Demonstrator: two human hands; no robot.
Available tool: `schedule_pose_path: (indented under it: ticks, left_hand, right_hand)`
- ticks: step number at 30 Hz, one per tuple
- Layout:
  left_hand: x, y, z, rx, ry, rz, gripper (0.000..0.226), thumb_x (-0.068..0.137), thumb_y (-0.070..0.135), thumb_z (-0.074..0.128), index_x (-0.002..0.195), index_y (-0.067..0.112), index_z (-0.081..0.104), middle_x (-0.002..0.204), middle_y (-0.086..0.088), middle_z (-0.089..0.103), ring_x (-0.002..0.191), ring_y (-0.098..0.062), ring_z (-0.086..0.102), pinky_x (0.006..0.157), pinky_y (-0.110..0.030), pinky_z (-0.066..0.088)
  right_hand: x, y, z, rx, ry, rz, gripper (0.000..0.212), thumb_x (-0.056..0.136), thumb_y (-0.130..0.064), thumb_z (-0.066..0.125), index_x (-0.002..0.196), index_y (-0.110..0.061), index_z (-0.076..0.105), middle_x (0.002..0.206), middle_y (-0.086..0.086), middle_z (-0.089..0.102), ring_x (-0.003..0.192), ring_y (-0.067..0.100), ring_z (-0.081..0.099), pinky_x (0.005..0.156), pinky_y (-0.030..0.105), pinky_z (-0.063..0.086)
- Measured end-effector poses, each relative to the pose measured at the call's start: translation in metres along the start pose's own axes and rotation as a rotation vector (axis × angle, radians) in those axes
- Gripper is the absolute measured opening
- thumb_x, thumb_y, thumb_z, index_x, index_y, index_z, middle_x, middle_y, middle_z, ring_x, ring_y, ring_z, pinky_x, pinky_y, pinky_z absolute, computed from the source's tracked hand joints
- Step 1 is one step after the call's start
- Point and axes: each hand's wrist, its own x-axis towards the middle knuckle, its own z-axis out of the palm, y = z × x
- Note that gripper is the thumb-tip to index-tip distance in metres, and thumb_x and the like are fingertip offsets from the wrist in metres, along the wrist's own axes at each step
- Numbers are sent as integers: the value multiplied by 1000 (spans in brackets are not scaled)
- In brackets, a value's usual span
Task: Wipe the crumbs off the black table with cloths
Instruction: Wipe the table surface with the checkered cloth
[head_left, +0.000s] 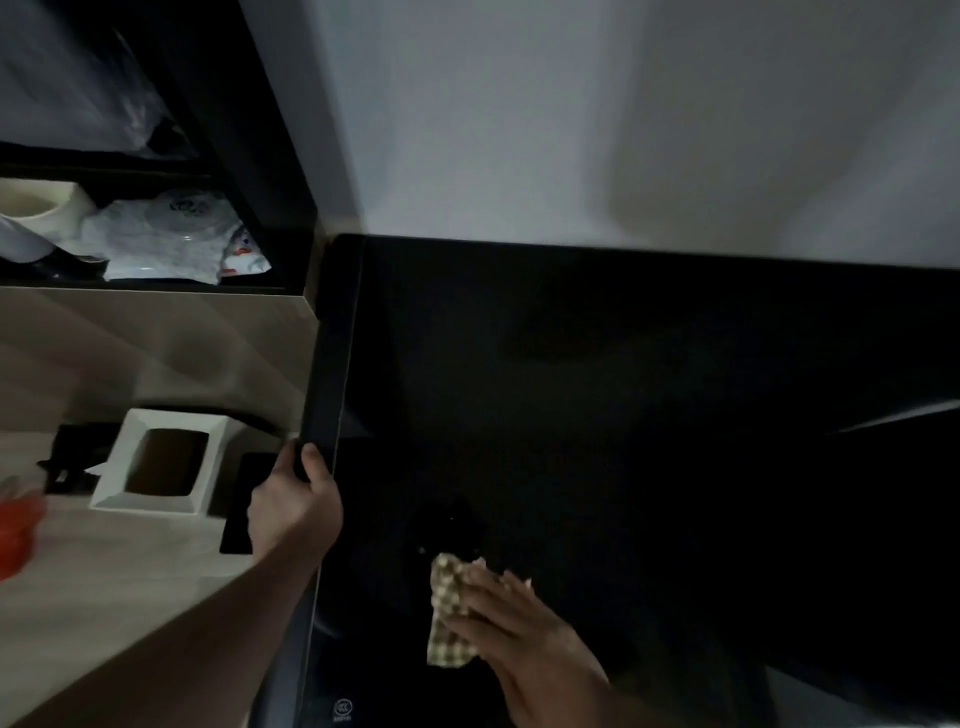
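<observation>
The black table (597, 395) fills the middle and right of the head view, its top glossy and dark. A checked beige cloth (448, 610) lies flat on it near the front left. My right hand (514, 629) presses on the cloth with straight fingers laid over it. A few pale crumbs (422, 550) dot the surface just beyond the cloth. My left hand (293, 506) grips the table's left edge, thumb on top and fingers curled under the rim.
Left of the table lies a pale wooden floor with a white square box (161, 462), a black flat object (241, 506) and something orange (18, 525). A dark shelf (156, 234) holds bags and a paper roll. A grey wall stands behind the table.
</observation>
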Motion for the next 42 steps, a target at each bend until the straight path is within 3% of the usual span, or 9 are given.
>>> schedule_pose_path:
  ticks: [5,9,12,16,19,26,33,37,42]
  left_hand:
    - [2,0,1,41,12,-7,48,108,44,32,136,19,60,123,-27,67,118,-51,59,98,-55,47]
    - [4,-2,5,32,33,-7,48,108,45,31,134,18,61,119,-26,69,113,-50,62,96,-55,48]
    - [7,-5,7,29,30,5,47,107,45,31,129,17,62,116,-25,69,111,-50,63,93,-53,48]
    - [7,-7,7,21,24,12,44,108,43,31,125,16,63,113,-25,69,109,-49,63,88,-49,46]
    - [5,-4,4,23,7,2,45,108,42,31,126,15,62,115,-26,68,111,-50,62,90,-50,45]
    - [-4,6,-5,4,-46,-55,56,102,58,39,140,22,58,127,-21,67,123,-47,58,102,-53,46]
    - [-10,8,-7,-48,-47,-42,61,94,70,49,134,27,63,120,-16,71,118,-45,62,99,-52,49]
    - [-10,8,-8,-73,-48,-34,62,92,73,48,133,30,63,119,-14,72,118,-44,62,100,-52,49]
    - [-9,7,-6,-61,-32,-18,65,92,75,45,137,31,61,118,-15,72,118,-45,63,97,-53,50]
  right_hand:
    - [17,25,-37,337,131,319,60,99,-1,52,149,-32,57,162,-33,34,149,-6,36,124,21,30]
    - [80,94,-118,260,408,447,59,98,2,48,143,-33,58,151,-37,45,143,-12,40,115,8,28]
    - [113,172,-156,16,392,640,52,101,-4,49,150,-21,55,163,-2,43,154,22,34,124,24,24]
    - [124,215,-147,-167,240,868,56,109,-31,43,163,-27,31,173,8,19,161,36,9,130,53,11]
    - [117,185,-111,-261,210,793,63,108,-42,39,166,-31,17,175,6,10,162,29,-3,131,50,-1]
    - [36,63,-37,-118,46,451,58,107,-35,37,165,-30,27,175,-3,12,163,20,-7,132,48,4]
    - [-68,-20,6,53,22,192,55,99,-13,58,149,-34,55,169,-13,31,160,17,22,127,41,25]
    - [-45,8,-31,228,161,339,58,98,-1,51,148,-28,59,165,-13,41,153,9,38,124,37,36]
    - [29,115,-120,181,434,598,66,95,11,52,148,-27,57,163,-5,43,154,20,37,127,27,26]
